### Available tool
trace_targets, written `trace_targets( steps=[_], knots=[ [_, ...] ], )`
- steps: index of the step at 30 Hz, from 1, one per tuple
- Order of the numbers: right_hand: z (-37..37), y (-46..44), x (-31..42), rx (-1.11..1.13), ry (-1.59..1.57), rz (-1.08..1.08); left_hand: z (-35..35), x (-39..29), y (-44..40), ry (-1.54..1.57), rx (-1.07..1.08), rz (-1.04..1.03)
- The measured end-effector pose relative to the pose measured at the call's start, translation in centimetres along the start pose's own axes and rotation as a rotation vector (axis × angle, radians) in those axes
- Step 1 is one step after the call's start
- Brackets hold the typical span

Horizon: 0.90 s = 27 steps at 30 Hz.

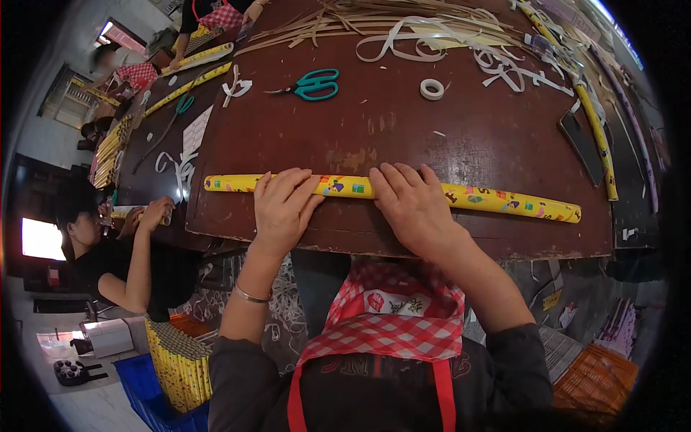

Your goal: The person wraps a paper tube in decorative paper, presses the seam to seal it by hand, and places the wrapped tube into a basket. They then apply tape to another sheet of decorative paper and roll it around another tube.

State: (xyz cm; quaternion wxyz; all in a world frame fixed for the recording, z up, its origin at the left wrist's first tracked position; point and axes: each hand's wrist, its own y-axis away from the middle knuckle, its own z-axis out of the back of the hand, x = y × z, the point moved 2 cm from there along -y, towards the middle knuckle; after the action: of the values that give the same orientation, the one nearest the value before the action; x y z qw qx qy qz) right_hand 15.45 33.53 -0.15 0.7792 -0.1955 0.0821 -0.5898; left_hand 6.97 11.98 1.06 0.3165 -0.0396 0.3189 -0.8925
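A long roll of yellow patterned wrapping paper point(507, 202) lies across the brown table near its front edge. My left hand point(283, 209) rests over the left half of the roll, fingers stretched across the top and the thumb apart. Right of the roll's middle, my right hand point(413, 205) lies on it the same way, palm down with fingers extended. Part of the paper is hidden beneath both hands. Beyond them on the table are teal-handled scissors point(314, 85) and a roll of white tape point(432, 89).
Wood-coloured strips point(338, 20) and tangled white ribbon point(403, 43) cover the far table side. A dark phone-like slab point(581, 149) lies at right. At left a co-worker point(108, 255) handles a roll. A blue crate point(147, 392) below holds several yellow rolls point(180, 367).
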Motion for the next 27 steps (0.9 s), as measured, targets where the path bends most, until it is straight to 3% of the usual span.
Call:
trace_targets(
  steps=[5,11,16,27],
  knots=[
    [-0.2,0.0,-0.1,-0.019,0.001,0.001,0.2,1.1,1.2,-0.044,-0.026,-0.132],
    [-0.2,0.1,-0.1,-0.028,0.018,0.002,0.9,0.8,-0.9,-0.003,0.029,0.043],
    [-0.1,0.1,-0.1,-0.022,0.003,-0.012,-0.3,1.4,-1.7,0.105,0.370,-0.017],
    [0.0,0.5,0.2,0.016,-0.015,0.016,-0.2,1.8,0.1,0.121,0.100,-0.114]
  ],
)
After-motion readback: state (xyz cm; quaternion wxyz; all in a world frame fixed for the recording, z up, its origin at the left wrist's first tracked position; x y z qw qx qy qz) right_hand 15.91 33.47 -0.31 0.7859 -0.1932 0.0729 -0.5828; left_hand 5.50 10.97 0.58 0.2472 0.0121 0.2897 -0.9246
